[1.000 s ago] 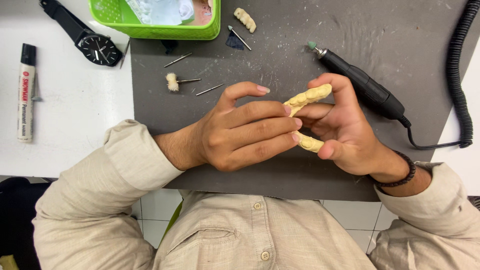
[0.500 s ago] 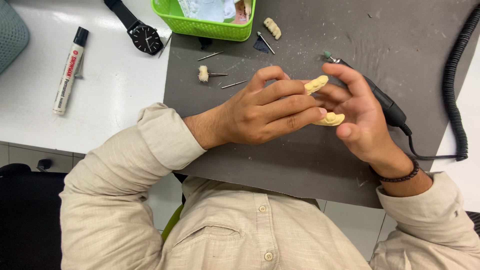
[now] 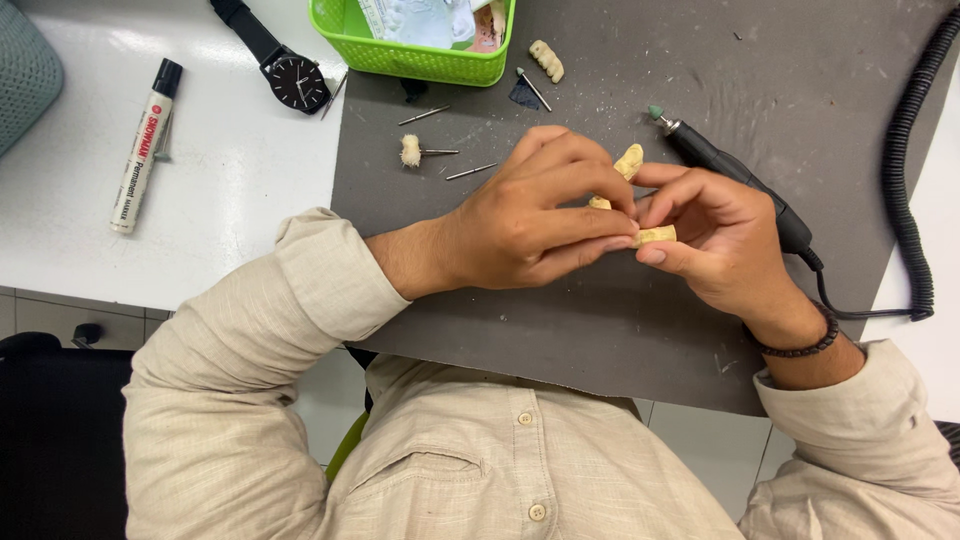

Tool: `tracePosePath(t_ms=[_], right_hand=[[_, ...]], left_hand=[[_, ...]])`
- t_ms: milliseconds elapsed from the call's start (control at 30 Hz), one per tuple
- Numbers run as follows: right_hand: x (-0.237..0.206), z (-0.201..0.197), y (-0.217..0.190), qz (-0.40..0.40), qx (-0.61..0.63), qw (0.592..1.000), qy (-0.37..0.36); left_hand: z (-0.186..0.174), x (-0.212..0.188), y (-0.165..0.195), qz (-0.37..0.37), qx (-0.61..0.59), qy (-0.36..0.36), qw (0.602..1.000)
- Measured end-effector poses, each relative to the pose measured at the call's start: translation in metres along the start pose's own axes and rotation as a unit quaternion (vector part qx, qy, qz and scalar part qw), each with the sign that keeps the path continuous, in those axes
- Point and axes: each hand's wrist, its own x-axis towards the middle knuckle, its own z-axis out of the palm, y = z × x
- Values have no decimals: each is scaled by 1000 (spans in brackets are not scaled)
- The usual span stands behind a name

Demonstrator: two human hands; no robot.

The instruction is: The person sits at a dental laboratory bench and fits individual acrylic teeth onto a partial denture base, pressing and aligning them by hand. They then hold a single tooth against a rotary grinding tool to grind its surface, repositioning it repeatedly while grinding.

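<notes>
My left hand (image 3: pixel 535 215) and my right hand (image 3: pixel 715 235) meet over a grey mat (image 3: pixel 620 330), both gripping one curved, cream-coloured dental arch model (image 3: pixel 632 160). Its upper end sticks out above my left fingers; its lower end (image 3: pixel 655 236) shows between my right thumb and forefinger. The middle of the piece is hidden by my fingers. A black rotary handpiece (image 3: pixel 720 165) with a green tip lies on the mat just behind my right hand, its cord running off to the right.
A green basket (image 3: pixel 420 58) sits at the mat's far edge, a small cream tooth piece (image 3: pixel 546 60) beside it. Several thin burs (image 3: pixel 425 152) lie left of my hands. A black wristwatch (image 3: pixel 280 62) and a marker pen (image 3: pixel 145 145) lie on the white table. A coiled black cable (image 3: pixel 905 170) runs along the right.
The view shifted a little. My hands stay together on the cream piece, turning it slightly so its upper end points more upright.
</notes>
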Motion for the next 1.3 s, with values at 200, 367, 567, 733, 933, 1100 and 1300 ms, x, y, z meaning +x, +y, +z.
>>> tracePosePath(t_ms=[200, 367, 567, 733, 933, 1100, 1300], right_hand=[[0, 0, 2, 6, 14, 1000, 23], [2, 6, 5, 2, 78, 996, 40], [0, 9, 3, -12, -24, 999, 46], [-1, 6, 6, -13, 4, 999, 37], [-8, 4, 13, 5, 132, 991, 2], [-5, 4, 7, 1, 120, 993, 3], [0, 7, -8, -39, -52, 997, 48]], left_hand=[[-1, 0, 0, -35, -18, -5, 999], [1, -1, 5, -60, 11, 7, 998], [2, -2, 4, -74, 3, 1, 997], [1, -4, 2, -50, 34, 3, 998], [0, -3, 1, 22, 86, 20, 996], [-4, -6, -3, 75, 107, 29, 991], [-11, -5, -7, 78, 100, 8, 992]])
